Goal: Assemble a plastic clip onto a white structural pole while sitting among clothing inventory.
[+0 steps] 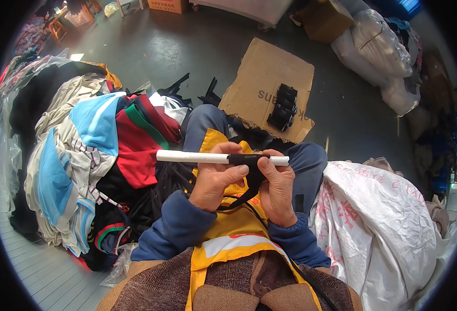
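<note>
At the lower middle of the frame, a yellow apron [227, 236] lies over the person's lap, with blue sleeves rising from it. Just above, at centre, the left hand [214, 181] and the right hand [277, 187] both grip one white tube [192, 156] held level; each grip is closed around it, thumbs on top. A black strap [247, 159] is wound round the tube between the hands, its loose end hanging down.

At lower right lies one large white woven sack [383, 217] with faint red print. At left, a heap of mixed clothes [91, 150] spreads over the floor.

Farther up, at upper centre, one flat brown cardboard sheet [267, 78] carries a bundle of black pieces [284, 107]. At upper right sit a brown carton [325, 19] and several clear plastic bags [378, 44].
</note>
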The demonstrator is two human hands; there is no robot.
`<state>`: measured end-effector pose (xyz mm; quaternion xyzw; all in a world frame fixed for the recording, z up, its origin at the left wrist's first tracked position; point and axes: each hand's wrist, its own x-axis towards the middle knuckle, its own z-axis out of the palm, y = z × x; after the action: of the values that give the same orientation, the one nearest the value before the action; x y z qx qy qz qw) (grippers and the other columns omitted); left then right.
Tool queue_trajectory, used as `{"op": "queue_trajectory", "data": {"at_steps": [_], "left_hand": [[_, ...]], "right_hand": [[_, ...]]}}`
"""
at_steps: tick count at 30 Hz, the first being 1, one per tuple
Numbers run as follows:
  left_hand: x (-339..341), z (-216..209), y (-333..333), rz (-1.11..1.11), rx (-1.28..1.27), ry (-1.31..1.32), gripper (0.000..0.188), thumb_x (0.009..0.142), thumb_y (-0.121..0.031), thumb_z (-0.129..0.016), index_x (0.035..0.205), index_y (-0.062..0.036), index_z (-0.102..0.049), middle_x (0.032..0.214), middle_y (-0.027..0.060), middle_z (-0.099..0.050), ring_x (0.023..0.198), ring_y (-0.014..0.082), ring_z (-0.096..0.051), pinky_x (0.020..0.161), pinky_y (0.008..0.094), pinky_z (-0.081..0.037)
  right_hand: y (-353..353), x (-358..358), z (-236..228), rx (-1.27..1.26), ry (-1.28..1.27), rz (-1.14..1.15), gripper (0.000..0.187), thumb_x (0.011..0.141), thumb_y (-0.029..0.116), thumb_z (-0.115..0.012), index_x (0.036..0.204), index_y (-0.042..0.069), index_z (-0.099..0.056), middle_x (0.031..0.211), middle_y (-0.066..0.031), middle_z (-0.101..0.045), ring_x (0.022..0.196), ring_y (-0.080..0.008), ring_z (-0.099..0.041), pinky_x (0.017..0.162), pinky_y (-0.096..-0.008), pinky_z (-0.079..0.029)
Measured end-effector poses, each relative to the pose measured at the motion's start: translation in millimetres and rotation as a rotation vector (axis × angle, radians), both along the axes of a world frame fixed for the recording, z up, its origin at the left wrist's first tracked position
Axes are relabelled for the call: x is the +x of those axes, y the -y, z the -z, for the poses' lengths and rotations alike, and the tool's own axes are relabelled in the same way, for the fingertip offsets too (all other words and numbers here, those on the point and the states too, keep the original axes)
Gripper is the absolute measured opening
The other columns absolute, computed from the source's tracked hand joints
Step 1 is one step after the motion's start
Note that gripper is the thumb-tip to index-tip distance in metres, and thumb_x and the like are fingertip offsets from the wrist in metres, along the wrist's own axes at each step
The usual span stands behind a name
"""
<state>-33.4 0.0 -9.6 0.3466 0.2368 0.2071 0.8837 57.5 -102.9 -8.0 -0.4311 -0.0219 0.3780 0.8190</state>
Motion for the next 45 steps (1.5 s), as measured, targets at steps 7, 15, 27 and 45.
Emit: {"op": "queue_trajectory", "data": {"at_steps": [7, 15, 27, 45], "left_hand": [[-5.9, 1.5, -4.7, 0.072, -0.159, 0.044, 0.033, 0.078, 0.002, -0.062, 0.108, 0.0005, -0.049, 0.091, 0.0088, -0.056, 0.074, 0.0130, -0.057, 0.055, 0.0229, -0.050], [-4.9, -3.7, -3.1, 0.034, -0.297, 0.057, 0.033, 0.080, 0.001, -0.061, 0.110, -0.0017, -0.048, 0.096, 0.0111, -0.056, 0.077, 0.0162, -0.057, 0.061, 0.0256, -0.050], [-6.1, 10.1, -4.8, 0.076, 0.015, -0.089, 0.023, 0.078, 0.002, -0.061, 0.100, 0.0023, -0.054, 0.087, 0.0077, -0.058, 0.072, 0.0139, -0.058, 0.059, 0.0248, -0.050], [-5.8, 2.3, 0.4, -0.007, -0.152, 0.009, 0.037, 0.079, 0.000, -0.060, 0.113, -0.0039, -0.045, 0.092, 0.0086, -0.057, 0.081, 0.0151, -0.059, 0.065, 0.0264, -0.052]], "right_hand": [[-3.4, -1.1, -1.8, 0.024, -0.002, 0.069, 0.022, 0.078, 0.003, -0.067, 0.097, 0.004, -0.057, 0.092, -0.0064, -0.063, 0.082, -0.0126, -0.060, 0.074, -0.0220, -0.050], [-3.7, 3.4, -4.4, 0.046, -0.040, 0.019, 0.030, 0.077, 0.003, -0.067, 0.104, 0.004, -0.055, 0.097, -0.0063, -0.061, 0.088, -0.0136, -0.058, 0.081, -0.0240, -0.048], [0.9, 1.3, 6.9, 0.017, -0.121, -0.081, 0.021, 0.080, 0.006, -0.066, 0.100, 0.003, -0.059, 0.090, -0.0029, -0.060, 0.081, -0.0109, -0.056, 0.076, -0.0232, -0.046], [-4.5, 2.7, -7.4, 0.076, -0.071, -0.071, 0.031, 0.081, 0.003, -0.063, 0.110, 0.003, -0.051, 0.101, -0.0072, -0.058, 0.092, -0.0152, -0.057, 0.082, -0.0248, -0.048]]}}
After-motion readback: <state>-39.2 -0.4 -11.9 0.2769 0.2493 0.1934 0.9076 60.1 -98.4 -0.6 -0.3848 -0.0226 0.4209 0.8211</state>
